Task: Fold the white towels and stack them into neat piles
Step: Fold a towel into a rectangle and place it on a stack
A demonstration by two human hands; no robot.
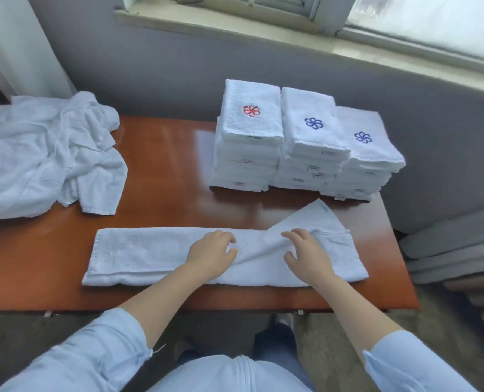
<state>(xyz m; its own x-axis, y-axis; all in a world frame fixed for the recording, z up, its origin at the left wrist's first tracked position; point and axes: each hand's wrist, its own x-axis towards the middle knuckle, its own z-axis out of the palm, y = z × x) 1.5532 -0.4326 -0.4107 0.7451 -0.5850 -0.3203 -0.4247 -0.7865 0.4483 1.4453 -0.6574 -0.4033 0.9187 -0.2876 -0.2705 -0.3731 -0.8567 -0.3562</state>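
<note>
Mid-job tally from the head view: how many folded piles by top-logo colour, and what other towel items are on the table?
Red-logo pile: 1
Blue-logo piles: 2
Half-folded towel: 1
Unfolded heap: 1
Total: 5

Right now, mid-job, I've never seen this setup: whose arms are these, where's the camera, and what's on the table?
No machine here: these are a person's bare hands. The single picture comes from a camera on their head, looking down. The left hand and right hand rest on a long towel, folded lengthwise, on a reddish table; neither plainly grips it. At the left lies a heap of unfolded towels; behind stand three stacks of folded towels, one topped with a red emblem, two with blue.
</note>
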